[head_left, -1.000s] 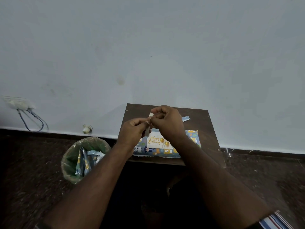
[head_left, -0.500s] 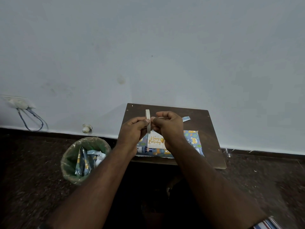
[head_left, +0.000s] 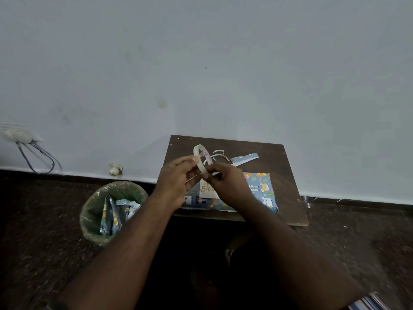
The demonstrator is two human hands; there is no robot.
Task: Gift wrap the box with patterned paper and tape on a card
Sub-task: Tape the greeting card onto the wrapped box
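Left hand (head_left: 176, 182): raised above the surface, fingers curled, its grip pinched on the near side of the tape roll.
Right hand (head_left: 225, 182): close against the left, fingers curled, its grip pinched at the lower rim of the roll; whether it has hold of a loose tape end is too small to tell.
Tape roll (head_left: 201, 161): thin pale ring with red print inside, held on edge between both hands, above the box.
Box (head_left: 260, 191): wrapped in blue patterned paper with animal figures, lying flat at the near part of the surface, partly hidden under the hands and right forearm.
Card (head_left: 206, 191): white with gold lettering, lying on top of the box toward its left end, half covered by the hands.
Scissors (head_left: 220, 157): on the surface just beyond the hands, loops visible.
Paper strip (head_left: 245, 157): a cut piece of the same paper, lying beside the scissors toward the wall.
Surface (head_left: 288, 175): small dark brown board set against a pale wall.
Bin (head_left: 111, 211): green, lined with plastic, on the dark floor left of the surface, with paper offcuts inside.
Socket (head_left: 17, 135): low on the wall at far left, wires hanging from it.
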